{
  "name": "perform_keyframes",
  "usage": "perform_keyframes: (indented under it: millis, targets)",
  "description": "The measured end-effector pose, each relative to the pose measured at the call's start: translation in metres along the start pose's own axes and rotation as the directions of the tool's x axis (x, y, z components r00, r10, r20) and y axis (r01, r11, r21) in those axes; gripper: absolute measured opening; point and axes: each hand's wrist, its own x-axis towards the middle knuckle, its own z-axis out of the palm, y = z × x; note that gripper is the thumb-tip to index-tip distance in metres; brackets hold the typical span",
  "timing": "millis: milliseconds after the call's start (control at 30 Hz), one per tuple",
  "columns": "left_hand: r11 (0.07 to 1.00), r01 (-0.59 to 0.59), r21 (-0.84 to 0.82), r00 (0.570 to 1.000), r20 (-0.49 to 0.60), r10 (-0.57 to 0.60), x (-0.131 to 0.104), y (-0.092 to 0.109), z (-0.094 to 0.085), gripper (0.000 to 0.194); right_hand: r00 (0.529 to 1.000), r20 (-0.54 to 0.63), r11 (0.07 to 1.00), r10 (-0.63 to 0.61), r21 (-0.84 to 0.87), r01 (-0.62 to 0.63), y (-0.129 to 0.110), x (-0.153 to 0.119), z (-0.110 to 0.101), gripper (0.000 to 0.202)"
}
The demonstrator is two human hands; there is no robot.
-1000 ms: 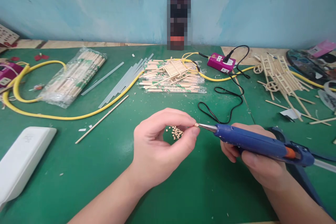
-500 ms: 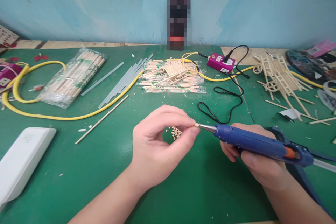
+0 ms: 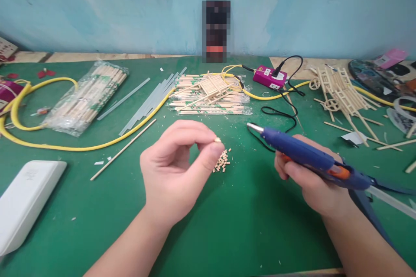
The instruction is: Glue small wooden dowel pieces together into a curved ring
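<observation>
Between the thumb and forefinger of my left hand (image 3: pixel 177 171) is a tiny piece of wooden stick (image 3: pixel 217 140), mostly covered by the fingertips. My right hand (image 3: pixel 313 177) is closed around a blue hot glue gun (image 3: pixel 299 147). Its metal nozzle points up and left, apart from the left hand. A clear glue stick (image 3: pixel 393 201) sticks out of the gun's back end. Several small cut wood pieces (image 3: pixel 223 162) lie in a pile on the green tabletop (image 3: pixel 234 233), partly behind my left thumb.
Bagged wooden sticks (image 3: pixel 89 97), loose glue sticks (image 3: pixel 151 99) and a small stick platform (image 3: pixel 212 86) lie toward the back. A stick-built frame with wheels (image 3: pixel 344 99) stands right. A purple power socket (image 3: pixel 269 77), yellow cable (image 3: pixel 97 145) and white box (image 3: pixel 30 199) surround the work area.
The glue gun nozzle has moved off the little wood piece, and a gap now separates them. My left hand has shifted left with the piece still pinched.
</observation>
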Motion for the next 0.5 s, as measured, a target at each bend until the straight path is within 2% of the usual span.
perform_keyframes:
  millis: [67, 133, 200, 267, 367, 500]
  targets:
    - [0.999, 0.021, -0.049, 0.998, -0.050, -0.023, 0.002, -0.003, -0.001, 0.020, 0.992, -0.124, 0.983, -0.013, -0.183, -0.010, -0.001, 0.004, 0.001, 0.008]
    - [0.993, 0.074, -0.087, 0.994, -0.078, -0.081, 0.004, -0.006, -0.002, 0.015, 0.983, -0.163, 0.927, -0.080, -0.375, 0.013, 0.001, 0.010, -0.001, 0.015]
    - [0.988, 0.127, -0.093, 0.986, -0.093, -0.136, 0.005, -0.007, -0.002, 0.009, 0.986, -0.103, 0.825, -0.132, -0.563, 0.052, 0.006, 0.016, -0.004, 0.020]
    - [0.983, 0.155, -0.094, 0.980, -0.109, -0.165, 0.005, -0.008, -0.002, 0.007, 0.991, -0.013, 0.713, -0.131, -0.696, 0.085, 0.013, 0.020, -0.008, 0.023]
    - [0.978, 0.171, -0.117, 0.975, -0.125, -0.185, 0.006, -0.009, -0.002, 0.008, 0.994, 0.044, 0.649, -0.098, -0.754, 0.098, 0.025, 0.015, -0.017, 0.027]
    - [0.974, 0.180, -0.139, 0.970, -0.139, -0.199, 0.008, -0.009, -0.002, 0.008, 0.989, 0.137, 0.568, -0.060, -0.810, 0.147, 0.027, -0.005, -0.030, 0.050]
